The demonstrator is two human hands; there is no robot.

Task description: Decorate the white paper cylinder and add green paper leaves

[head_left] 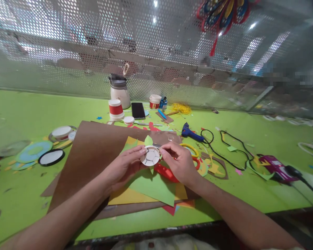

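Note:
In the middle of the head view, a white paper disc [150,156] with black lines like a shell pattern is held up over the paper sheets. A green leaf-shaped paper piece [148,140] sticks out at its top, and another green tip shows below. My left hand [129,163] pinches the disc's left edge between thumb and fingers. Closed at the opposite edge, my right hand [178,161] has thumb and forefinger together there. Under my right hand lies a red object [167,173], partly covered. Green paper [156,189] and yellow card [131,197] lie beneath.
A large brown paper sheet [75,166] spreads over the green table [94,233]. To the right are a blue glue gun [191,132], its black cord and a purple box [276,168]. Behind stand a jug [120,93], a red-and-white tub [115,109] and a phone [138,110].

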